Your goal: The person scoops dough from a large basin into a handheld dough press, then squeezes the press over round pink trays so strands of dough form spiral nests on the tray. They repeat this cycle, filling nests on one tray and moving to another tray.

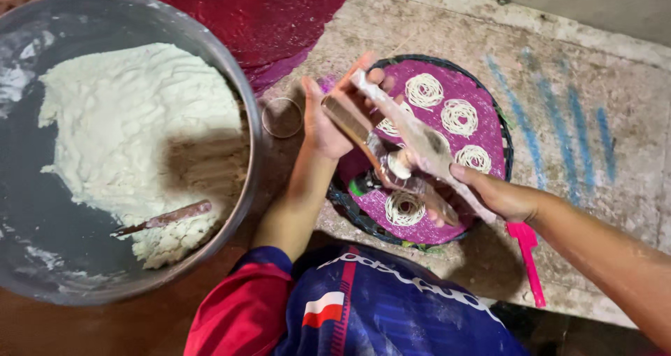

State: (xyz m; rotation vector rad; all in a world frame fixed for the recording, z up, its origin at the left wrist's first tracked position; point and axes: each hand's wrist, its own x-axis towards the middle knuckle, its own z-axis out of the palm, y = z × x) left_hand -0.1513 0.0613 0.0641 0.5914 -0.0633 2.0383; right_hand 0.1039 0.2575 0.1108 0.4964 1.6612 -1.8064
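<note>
**Purple mat part-filled with noodle nests; press held over it in both hands**

Purple round mat [482,129] lies on the concrete floor [594,83], set inside a dark woven rim. White noodle nests [459,117] sit on it: one at about 12 o'clock, one at 2 o'clock, one at 3 o'clock, one at 6 o'clock, and one near the centre partly hidden behind the tool. The 9 o'clock side of the mat shows bare purple where visible, so in my judgement the mat is roughly half covered and more nests would fit.

Wooden press [391,143], with two long handles and a metal cylinder at the middle, hangs over the mat's centre. Left hand [327,122] is wrapped around the upper ends of the handles at about 10 o'clock from the mat's centre, fingers closed on the wood. Right hand [493,191] comes in from 4 o'clock and clasps the lower handle ends, fingers curled firmly. Both grips look clamped; the handles stand close together.

Large grey metal basin [237,83] sits at 9 o'clock of the mat, holding white dough [133,132] with a dough-caked scraper [164,218] stuck in it. A good amount of dough remains. Pink plastic tool [529,258] lies on the floor at 5 o'clock of the mat, untouched.
</note>
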